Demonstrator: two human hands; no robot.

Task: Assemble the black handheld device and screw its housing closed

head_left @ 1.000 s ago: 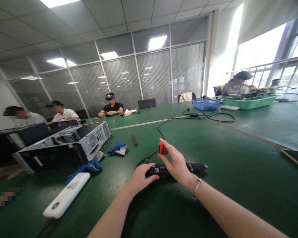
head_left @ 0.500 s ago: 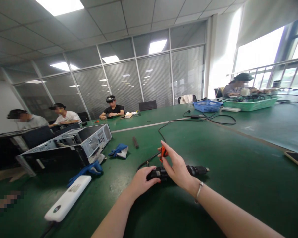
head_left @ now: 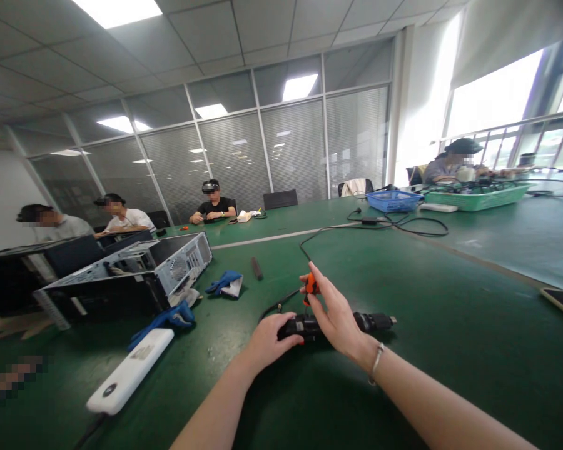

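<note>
A black corded power tool, like an electric drill point(head_left: 375, 322), lies on its side on the green table, its narrow end pointing right. My left hand point(head_left: 273, 337) is wrapped around its rear end and presses it to the table. In my right hand point(head_left: 333, 315) is an orange-and-black screwdriver point(head_left: 311, 286), held upright between the fingers and palm. Its thin shaft points down at the drill's body; my fingers partly cover the handle, and I cannot tell whether the tip sits in a screw. A black cord point(head_left: 286, 302) runs off from the drill's rear.
At left are an open computer case point(head_left: 117, 306), blue gloves point(head_left: 225, 284) and a white power strip point(head_left: 131, 372). A dark bar point(head_left: 256, 269) lies ahead. Blue point(head_left: 394, 201) and green baskets point(head_left: 483, 199) stand at the back right. Several people sit around the table.
The fingers of my right hand have shifted slightly around the screwdriver handle, which shows turned a little. My left hand and the drill stay in place.
</note>
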